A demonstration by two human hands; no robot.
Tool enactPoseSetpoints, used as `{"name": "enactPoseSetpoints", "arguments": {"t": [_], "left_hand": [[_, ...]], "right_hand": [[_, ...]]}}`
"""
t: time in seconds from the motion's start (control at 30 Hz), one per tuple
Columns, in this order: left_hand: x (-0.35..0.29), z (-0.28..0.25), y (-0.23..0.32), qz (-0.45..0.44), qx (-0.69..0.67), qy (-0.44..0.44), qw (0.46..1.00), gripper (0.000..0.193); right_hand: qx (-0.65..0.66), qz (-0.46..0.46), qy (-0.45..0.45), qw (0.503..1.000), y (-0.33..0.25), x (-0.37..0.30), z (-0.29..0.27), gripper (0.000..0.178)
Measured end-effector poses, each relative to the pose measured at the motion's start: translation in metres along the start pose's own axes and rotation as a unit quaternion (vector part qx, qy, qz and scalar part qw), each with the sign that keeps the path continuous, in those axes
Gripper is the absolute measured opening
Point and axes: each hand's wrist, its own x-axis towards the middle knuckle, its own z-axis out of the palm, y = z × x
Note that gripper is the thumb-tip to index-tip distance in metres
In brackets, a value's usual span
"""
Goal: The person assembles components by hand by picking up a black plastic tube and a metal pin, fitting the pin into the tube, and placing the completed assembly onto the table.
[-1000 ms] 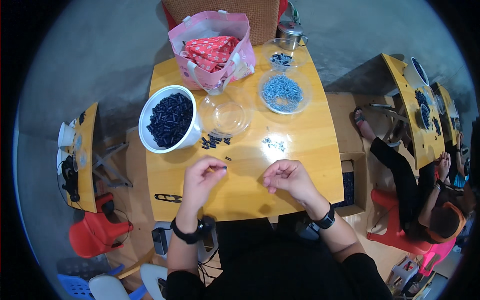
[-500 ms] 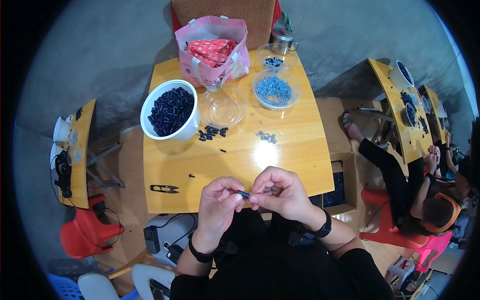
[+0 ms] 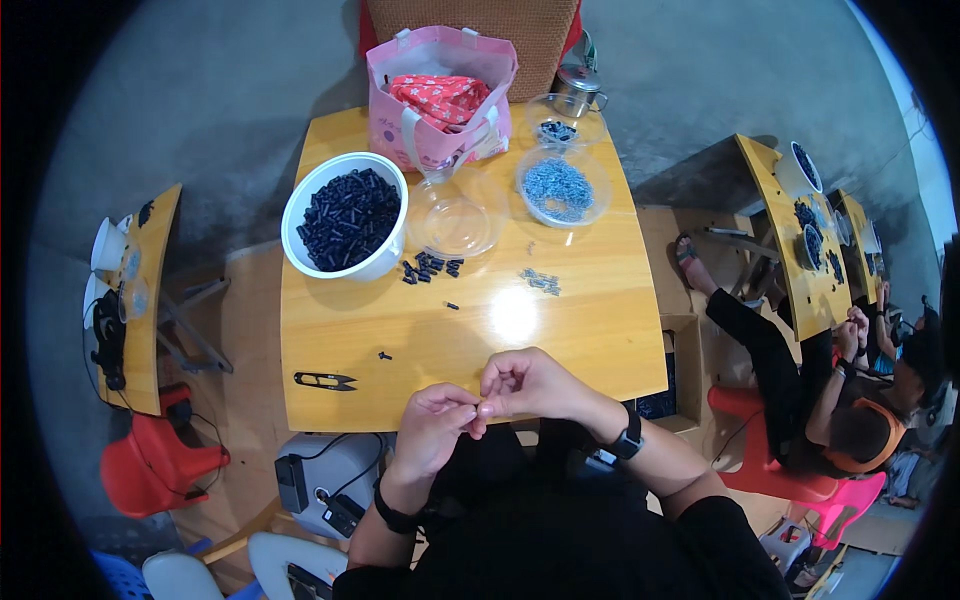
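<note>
My left hand [image 3: 432, 428] and my right hand [image 3: 528, 386] meet fingertip to fingertip at the table's near edge. Both are closed in a pinch, and the fingers hide whatever lies between them. Left of them on the table are black thread snips [image 3: 325, 381] and one small dark piece [image 3: 385, 356]. Farther off, another dark tube-shaped piece [image 3: 453, 306] lies alone, near a loose group of dark tubes [image 3: 424, 267]. A little pile of small clear-blue pieces [image 3: 541, 281] is to the right of that group.
A white bucket of dark tubes [image 3: 288, 236], a clear empty bowl [image 3: 497, 222] and a bowl of blue pieces [image 3: 605, 198] stand farther back. Behind are a pink bag [image 3: 388, 100] and a metal pot [image 3: 578, 82]. At right, a person sits by another table [image 3: 790, 250].
Half a second ago a small dark tube showed between my fingertips; now it is out of sight. My hands have drawn together, slightly lower and leftward. The whole view has shifted a little.
</note>
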Motion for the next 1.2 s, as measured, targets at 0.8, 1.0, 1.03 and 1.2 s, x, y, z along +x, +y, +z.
{"name": "enactPoseSetpoints", "arguments": {"t": [0.8, 1.0, 1.03, 1.2], "left_hand": [[-0.013, 0.041, 0.036, 0.146, 0.139, 0.055, 0.978, 0.016], [-0.015, 0.077, 0.026, 0.183, 0.078, -0.027, 0.980, 0.018], [-0.016, 0.082, 0.025, 0.196, 0.066, -0.029, 0.978, 0.017], [-0.023, 0.097, 0.016, 0.210, 0.049, -0.058, 0.975, 0.017]], "right_hand": [[0.229, 0.006, 0.137, 0.964, -0.067, 0.005, 0.010, 0.008], [0.242, -0.175, 0.103, 0.949, -0.085, -0.027, 0.020, 0.006], [0.215, -0.197, 0.106, 0.951, -0.084, -0.031, 0.020, 0.006], [0.188, -0.246, 0.120, 0.943, -0.085, -0.047, 0.022, 0.005]]}}
